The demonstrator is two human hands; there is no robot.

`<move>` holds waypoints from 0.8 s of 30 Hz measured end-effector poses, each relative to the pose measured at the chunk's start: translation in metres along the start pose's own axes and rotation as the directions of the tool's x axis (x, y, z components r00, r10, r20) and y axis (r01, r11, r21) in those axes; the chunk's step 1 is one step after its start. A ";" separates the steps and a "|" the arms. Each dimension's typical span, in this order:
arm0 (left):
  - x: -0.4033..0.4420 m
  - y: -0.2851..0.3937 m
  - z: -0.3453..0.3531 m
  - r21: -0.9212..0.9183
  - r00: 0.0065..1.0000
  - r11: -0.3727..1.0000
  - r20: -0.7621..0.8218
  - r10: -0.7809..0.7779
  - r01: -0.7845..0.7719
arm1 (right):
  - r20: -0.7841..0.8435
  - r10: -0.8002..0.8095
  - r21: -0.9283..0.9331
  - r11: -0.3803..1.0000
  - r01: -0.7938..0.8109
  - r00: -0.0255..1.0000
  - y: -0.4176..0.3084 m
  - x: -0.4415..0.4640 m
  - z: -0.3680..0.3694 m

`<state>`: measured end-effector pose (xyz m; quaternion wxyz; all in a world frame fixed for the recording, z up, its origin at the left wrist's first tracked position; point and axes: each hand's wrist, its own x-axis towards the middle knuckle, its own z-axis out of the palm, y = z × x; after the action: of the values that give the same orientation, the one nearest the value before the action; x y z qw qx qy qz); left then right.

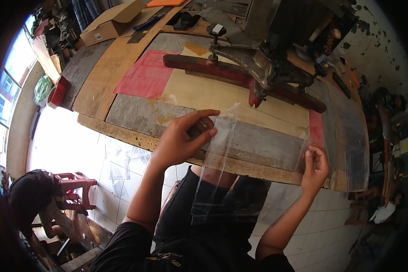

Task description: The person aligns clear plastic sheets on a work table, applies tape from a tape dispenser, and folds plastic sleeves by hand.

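Note:
A clear plastic sheet (222, 149) hangs over the front edge of the worktable, its top corner lying on the pale yellow sheet (204, 90). My left hand (183, 136) has its thumb and fingers at the plastic's left edge, holding it. On the other side, my right hand (316, 170) pinches the plastic between thumb and fingers. Just beyond my hands, a press with a long red bar (231, 75) stands over the pale yellow sheet. Red sheets (145, 75) show at both ends of the yellow one.
More clear plastic (351, 149) drapes over the table's right end. A cardboard box (111, 22) sits at the back left. At the lower left, another person bends beside a red stool (77, 188). Clear plastic pieces (122, 165) lie on the tiled floor.

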<state>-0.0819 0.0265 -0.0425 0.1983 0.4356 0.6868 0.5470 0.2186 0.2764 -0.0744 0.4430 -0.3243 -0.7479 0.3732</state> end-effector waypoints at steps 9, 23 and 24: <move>0.000 0.001 0.001 -0.001 1.000 1.000 -0.006 -0.005 0.005 | 0.011 0.019 0.023 1.000 -0.019 1.000 0.001 0.000 0.000; -0.003 0.004 0.004 -0.048 0.994 0.996 -0.079 0.072 -0.076 | 0.020 -0.120 -0.094 0.988 0.121 0.993 -0.007 0.002 -0.005; -0.004 0.007 0.004 -0.022 0.991 0.996 -0.097 0.089 -0.092 | 0.002 -0.188 -0.109 0.976 0.187 0.982 -0.010 0.003 -0.006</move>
<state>-0.0739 0.0255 -0.0381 0.1459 0.4369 0.6680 0.5845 0.2208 0.2753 -0.0628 0.4608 -0.2775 -0.7925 0.2874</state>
